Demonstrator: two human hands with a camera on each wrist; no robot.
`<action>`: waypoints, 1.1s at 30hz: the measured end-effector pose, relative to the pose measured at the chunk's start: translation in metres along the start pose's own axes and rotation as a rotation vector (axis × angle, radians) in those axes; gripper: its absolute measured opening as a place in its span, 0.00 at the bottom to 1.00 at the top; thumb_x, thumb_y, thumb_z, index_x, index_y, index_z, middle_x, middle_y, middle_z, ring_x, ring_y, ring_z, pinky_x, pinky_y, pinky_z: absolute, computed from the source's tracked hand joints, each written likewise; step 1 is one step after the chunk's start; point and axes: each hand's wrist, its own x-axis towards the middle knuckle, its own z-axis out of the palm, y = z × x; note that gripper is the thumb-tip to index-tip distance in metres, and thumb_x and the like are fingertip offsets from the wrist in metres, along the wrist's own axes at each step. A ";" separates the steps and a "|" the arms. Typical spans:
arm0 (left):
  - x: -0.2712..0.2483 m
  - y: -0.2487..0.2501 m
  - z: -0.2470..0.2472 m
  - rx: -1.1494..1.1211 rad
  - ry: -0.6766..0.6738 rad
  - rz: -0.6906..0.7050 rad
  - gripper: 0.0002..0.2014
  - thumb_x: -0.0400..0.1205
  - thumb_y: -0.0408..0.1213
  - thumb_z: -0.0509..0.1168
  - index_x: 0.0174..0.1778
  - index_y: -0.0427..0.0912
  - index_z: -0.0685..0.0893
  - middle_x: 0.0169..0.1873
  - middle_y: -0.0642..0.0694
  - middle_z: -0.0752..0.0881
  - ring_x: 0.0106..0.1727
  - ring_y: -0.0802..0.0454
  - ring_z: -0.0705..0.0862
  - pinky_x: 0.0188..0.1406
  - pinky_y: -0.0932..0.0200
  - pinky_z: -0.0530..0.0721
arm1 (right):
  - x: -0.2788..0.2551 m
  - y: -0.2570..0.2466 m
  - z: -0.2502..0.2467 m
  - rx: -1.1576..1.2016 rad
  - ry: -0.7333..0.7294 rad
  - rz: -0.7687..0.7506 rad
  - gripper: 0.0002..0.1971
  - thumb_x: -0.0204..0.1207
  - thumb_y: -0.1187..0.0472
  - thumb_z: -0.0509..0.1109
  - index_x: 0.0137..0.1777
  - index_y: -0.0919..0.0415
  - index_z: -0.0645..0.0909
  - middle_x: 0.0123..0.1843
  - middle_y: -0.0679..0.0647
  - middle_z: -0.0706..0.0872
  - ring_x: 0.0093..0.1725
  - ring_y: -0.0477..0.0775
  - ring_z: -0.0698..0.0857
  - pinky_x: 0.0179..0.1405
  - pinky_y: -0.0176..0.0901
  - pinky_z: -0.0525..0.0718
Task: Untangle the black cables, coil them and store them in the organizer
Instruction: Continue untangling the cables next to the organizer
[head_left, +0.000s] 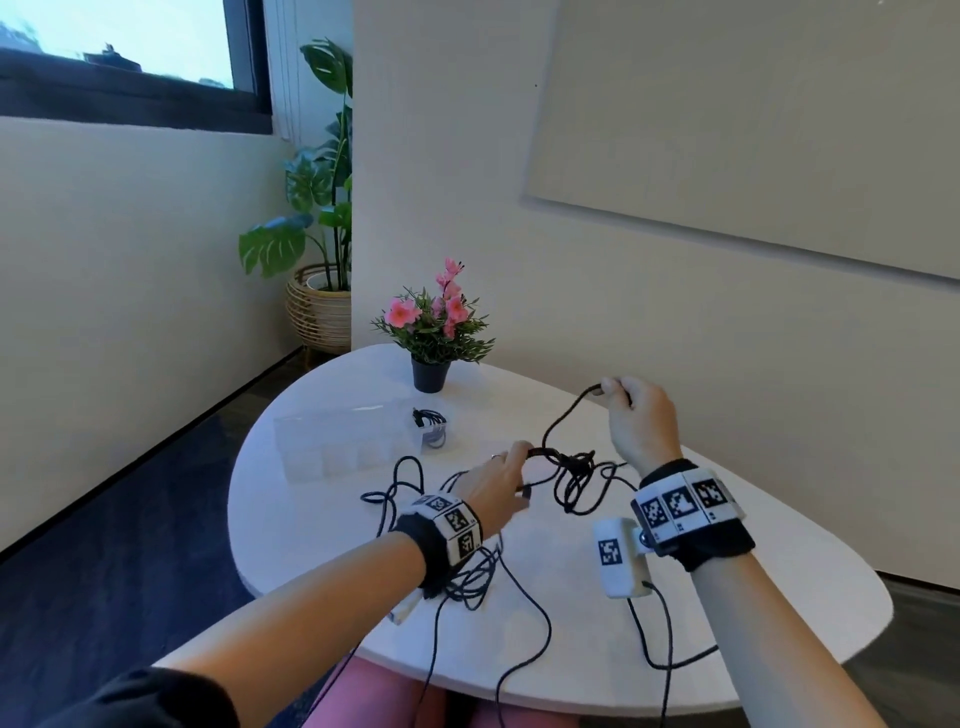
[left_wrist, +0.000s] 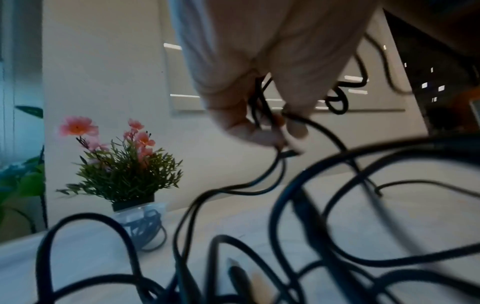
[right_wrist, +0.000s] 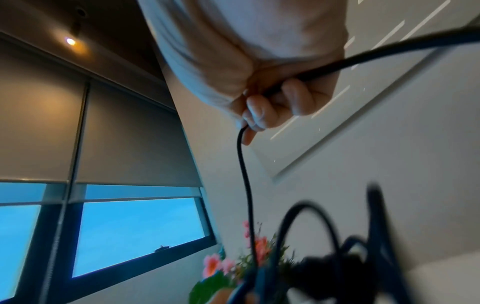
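Tangled black cables (head_left: 571, 470) lie across the middle of the white table (head_left: 779, 597), with a knot between my hands. My left hand (head_left: 501, 475) pinches strands just left of the knot; the left wrist view shows its fingers (left_wrist: 259, 131) curled round cable. Raised at the back right, my right hand (head_left: 626, 397) grips one cable end, and the cable (right_wrist: 245, 174) hangs from its fist down to the knot. A clear plastic organizer (head_left: 337, 441) stands at the left, and its right compartment holds a coiled black cable (head_left: 430, 428).
A small black pot with pink flowers (head_left: 434, 332) stands at the table's back, behind the organizer. Loose cable loops (head_left: 467, 577) trail under my left wrist and over the near edge. A large plant in a woven basket (head_left: 317, 306) stands on the floor.
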 end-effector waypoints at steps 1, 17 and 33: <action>0.007 -0.002 0.001 -0.090 0.043 -0.018 0.19 0.83 0.43 0.64 0.65 0.47 0.65 0.56 0.41 0.81 0.50 0.41 0.83 0.48 0.45 0.85 | 0.004 0.004 -0.008 -0.013 0.054 0.023 0.14 0.85 0.58 0.58 0.47 0.65 0.83 0.29 0.50 0.77 0.29 0.51 0.74 0.28 0.41 0.67; 0.034 -0.050 -0.035 0.197 0.173 -0.130 0.05 0.86 0.32 0.54 0.56 0.42 0.70 0.40 0.42 0.78 0.31 0.44 0.75 0.24 0.53 0.69 | 0.001 0.089 -0.023 -0.106 0.269 0.289 0.15 0.84 0.60 0.60 0.48 0.70 0.84 0.48 0.68 0.86 0.43 0.63 0.79 0.41 0.44 0.70; 0.016 -0.024 -0.050 -0.074 0.381 -0.076 0.11 0.84 0.32 0.57 0.60 0.40 0.80 0.49 0.39 0.84 0.47 0.40 0.83 0.43 0.50 0.83 | -0.007 0.035 0.037 -0.092 -0.678 -0.034 0.12 0.84 0.58 0.60 0.47 0.56 0.86 0.39 0.50 0.84 0.42 0.51 0.83 0.47 0.46 0.79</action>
